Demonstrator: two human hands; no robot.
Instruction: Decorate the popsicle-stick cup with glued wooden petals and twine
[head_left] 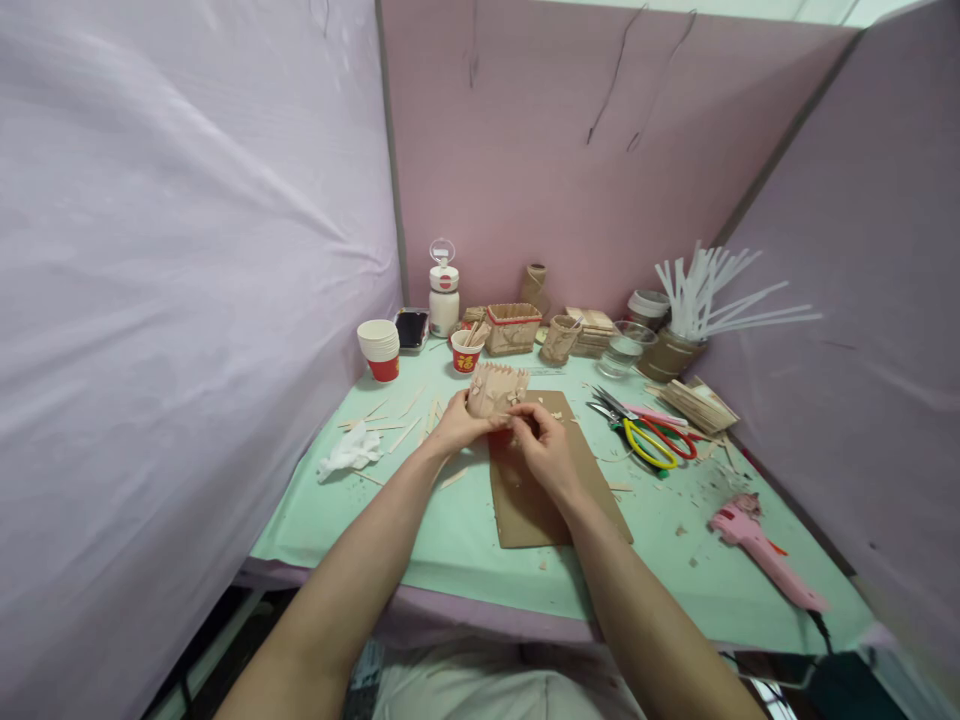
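Observation:
My left hand (459, 426) is wrapped round the left side of a small box made of thin wooden sticks (496, 388), with a jagged top edge and small wooden bits fixed to its front. It is held up over the far end of a brown board (540, 500). My right hand (541, 445) has its thumb and fingers pinched together at the box's lower right front. Whatever lies between those fingertips is too small to make out.
At the right are scissors (651, 445) and a pink glue gun (765, 555). Crumpled tissue (351, 450) and loose sticks lie left. Behind stand paper cups (380, 350), a white bottle (444, 300), a finished-looking basket (513, 328), a water bowl (624, 350) and a pot of white sticks (671, 355).

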